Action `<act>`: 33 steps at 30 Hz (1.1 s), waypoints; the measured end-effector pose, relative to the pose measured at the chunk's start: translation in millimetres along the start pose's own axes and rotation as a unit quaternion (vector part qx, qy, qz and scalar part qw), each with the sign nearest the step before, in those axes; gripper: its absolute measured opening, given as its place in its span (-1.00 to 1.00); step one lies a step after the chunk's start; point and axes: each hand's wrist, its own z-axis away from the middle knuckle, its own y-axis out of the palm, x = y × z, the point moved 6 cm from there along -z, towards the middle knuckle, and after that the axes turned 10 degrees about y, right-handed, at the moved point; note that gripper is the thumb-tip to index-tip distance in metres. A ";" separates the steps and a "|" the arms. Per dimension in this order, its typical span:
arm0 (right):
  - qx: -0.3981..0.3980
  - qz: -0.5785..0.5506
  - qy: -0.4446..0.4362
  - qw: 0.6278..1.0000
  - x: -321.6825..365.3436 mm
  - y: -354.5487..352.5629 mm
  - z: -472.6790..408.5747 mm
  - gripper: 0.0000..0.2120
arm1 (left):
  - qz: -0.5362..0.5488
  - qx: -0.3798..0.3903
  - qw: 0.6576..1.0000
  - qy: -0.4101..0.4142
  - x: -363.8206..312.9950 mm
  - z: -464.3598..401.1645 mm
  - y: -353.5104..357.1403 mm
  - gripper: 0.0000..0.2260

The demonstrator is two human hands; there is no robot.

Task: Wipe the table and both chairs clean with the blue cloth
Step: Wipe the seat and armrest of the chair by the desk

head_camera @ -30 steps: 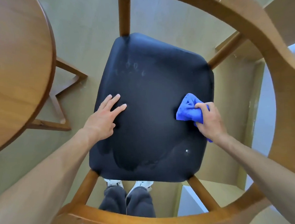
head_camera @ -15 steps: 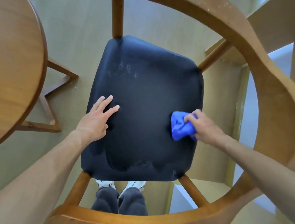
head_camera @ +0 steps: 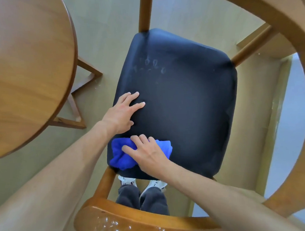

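Observation:
I look straight down through the curved wooden backrest (head_camera: 288, 31) of a chair onto its dark padded seat (head_camera: 186, 103). My right hand (head_camera: 148, 154) presses the bunched blue cloth (head_camera: 121, 156) onto the seat's near left corner. Flat on the seat's left side, just beyond the cloth, lies my left hand (head_camera: 123, 113) with fingers spread and nothing in it. Pale fingerprint smudges (head_camera: 151, 64) mark the far part of the seat. The round wooden table (head_camera: 24, 68) fills the left of the view. White specks dot the near backrest rail (head_camera: 121, 226).
The table's wooden base struts (head_camera: 77, 103) stand on the pale floor to the left of the chair. My own legs and white shoes (head_camera: 142, 184) show under the seat's near edge. A pale wall or panel edge (head_camera: 279, 127) runs down the right side.
My right hand has swept the blue cloth from the seat's right side across to its near left corner. The left hand has stayed flat on the seat.

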 end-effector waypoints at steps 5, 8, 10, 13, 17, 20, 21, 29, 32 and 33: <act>0.035 0.041 -0.063 0.997 40.7 12.2 1.4 -0.54 | 0.000 -0.005 1.000 -0.004 -0.3 -0.7 5.2 -0.32; 0.060 0.063 -0.184 0.979 20.9 12.6 23.2 -0.66 | 0.000 -0.009 1.000 -0.009 -0.6 0.5 5.5 -0.32; 0.118 0.086 -0.277 0.950 3.5 18.7 51.6 -0.61 | -0.003 -0.006 1.000 -0.010 -1.6 0.3 5.1 -0.32; 0.180 0.118 -0.354 0.910 -43.9 17.9 96.6 -0.64 | -0.003 -0.003 1.000 -0.013 -1.3 -0.1 4.2 -0.33; 0.211 0.180 -0.357 0.892 -143.8 -8.9 132.4 -0.57 | 0.000 -0.001 1.000 -0.015 -1.6 0.6 4.7 -0.33; 0.247 0.238 -0.271 0.899 -208.4 -32.3 133.9 -0.45 | 0.000 -0.004 1.000 -0.016 0.2 0.8 4.5 -0.33; 0.250 0.245 -0.230 0.908 -222.7 -39.0 130.4 -0.46 | 0.001 -0.005 1.000 -0.016 0.0 1.0 4.9 -0.33; 0.035 -0.036 0.149 0.988 -168.9 -53.2 24.0 -0.51 | 0.017 -0.004 1.000 -0.009 -0.4 -0.6 2.7 -0.34; -0.036 -0.081 0.193 0.977 -113.4 -32.8 10.7 -0.44 | 0.037 0.000 0.999 0.004 3.2 -3.7 -4.1 -0.38; -0.048 -0.083 0.167 0.981 -96.2 -28.8 18.6 -0.45 | 0.038 -0.001 0.999 0.009 4.8 -4.3 -5.9 -0.38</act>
